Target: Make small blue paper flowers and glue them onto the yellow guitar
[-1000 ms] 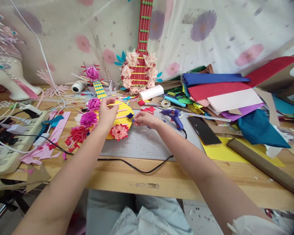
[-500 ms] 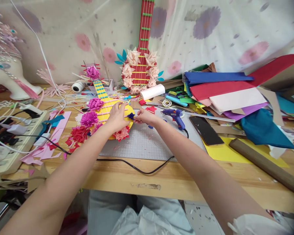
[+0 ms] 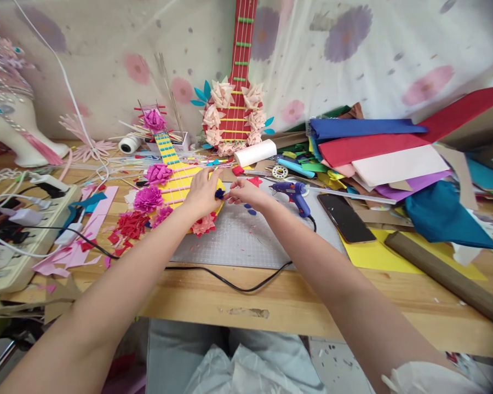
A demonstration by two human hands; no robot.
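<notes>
A hand could pass low over the mat [image 3: 238,241] at centre, between the forearms [image 3: 135,262]. The yellow guitar [image 3: 182,174] blocks the way left, the glue gun [image 3: 297,198] right, and the cord [image 3: 234,287] loops across below. The red guitar [image 3: 239,116] stands at upper centre; piled sheets [image 3: 398,166] crowd the upper right, the power strip [image 3: 28,253] the left edge.

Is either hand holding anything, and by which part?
Cannot be told: the left hand is over the yellow, round craft guitar, by the dark blue paper flower; the right hand is near the flower.

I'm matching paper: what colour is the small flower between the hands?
The small flower is dark blue, head view.
</notes>
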